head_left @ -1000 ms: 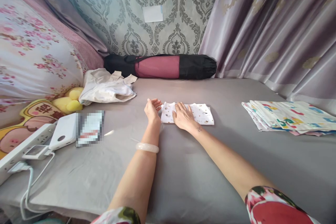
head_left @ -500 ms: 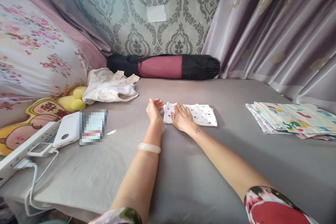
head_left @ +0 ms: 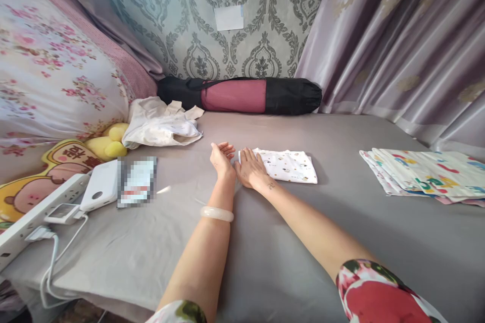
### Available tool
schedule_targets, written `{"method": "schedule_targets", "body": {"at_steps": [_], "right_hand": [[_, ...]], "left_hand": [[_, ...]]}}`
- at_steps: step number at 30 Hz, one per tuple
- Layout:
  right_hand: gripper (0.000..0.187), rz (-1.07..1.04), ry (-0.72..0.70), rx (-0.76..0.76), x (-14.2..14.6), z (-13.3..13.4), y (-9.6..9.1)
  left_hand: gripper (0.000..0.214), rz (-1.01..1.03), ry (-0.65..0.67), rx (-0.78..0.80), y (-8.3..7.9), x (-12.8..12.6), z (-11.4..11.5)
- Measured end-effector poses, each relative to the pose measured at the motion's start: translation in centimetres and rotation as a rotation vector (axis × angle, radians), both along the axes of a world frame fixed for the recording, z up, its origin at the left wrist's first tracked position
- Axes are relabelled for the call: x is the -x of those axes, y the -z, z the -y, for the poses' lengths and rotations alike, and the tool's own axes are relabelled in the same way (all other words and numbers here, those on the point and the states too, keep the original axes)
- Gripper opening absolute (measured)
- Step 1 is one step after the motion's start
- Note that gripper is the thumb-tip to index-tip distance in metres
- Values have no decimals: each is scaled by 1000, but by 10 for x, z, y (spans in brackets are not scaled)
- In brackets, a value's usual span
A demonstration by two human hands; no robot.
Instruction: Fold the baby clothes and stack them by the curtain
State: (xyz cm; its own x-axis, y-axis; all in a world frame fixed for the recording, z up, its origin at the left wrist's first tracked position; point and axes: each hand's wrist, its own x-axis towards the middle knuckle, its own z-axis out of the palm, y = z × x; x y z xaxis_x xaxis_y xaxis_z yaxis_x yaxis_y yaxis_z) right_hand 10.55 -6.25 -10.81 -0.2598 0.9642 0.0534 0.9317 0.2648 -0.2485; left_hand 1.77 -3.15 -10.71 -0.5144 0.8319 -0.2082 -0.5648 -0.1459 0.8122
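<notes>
A folded white cloth [head_left: 291, 165] with small printed figures lies flat on the grey sheet [head_left: 288, 252]. Palm down, my right hand [head_left: 250, 169] rests on the cloth's left end, its fingers stretched out and pointing away from me. Just left of the cloth, my left hand [head_left: 223, 160] stands on its edge, palm turned toward the cloth and fingers loosely extended, holding nothing. Whether its fingers touch the cloth's left edge I cannot tell. A pale bangle [head_left: 217, 214] circles my left wrist.
Folded printed cloths [head_left: 428, 171] are stacked at the right. A crumpled whitish garment [head_left: 162, 123] lies back left, near a black-and-pink rolled bag [head_left: 235, 96] along the wall. Left are a yellow plush toy [head_left: 109, 141], a white power bank [head_left: 100, 185] and a power strip [head_left: 49, 217] with cables.
My right hand has slid left across the folded cloth to its left end, closer to my left hand. My left hand keeps its pose. The view has shifted slightly.
</notes>
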Motion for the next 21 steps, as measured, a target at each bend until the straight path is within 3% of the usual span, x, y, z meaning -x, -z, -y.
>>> {"method": "schedule_targets", "body": {"at_steps": [11,16,21], "right_hand": [[61,-25,3,57,-3,1,-3],[58,-20,-20,-80,-26,7,-8],[53,16,1,-90,-50,9,-5]], "left_hand": [[46,-7,6,6,-1,-1,0],[44,-9,32,-15,-1,-4,0],[45,-72,30,-32,-1,-7,1]]}}
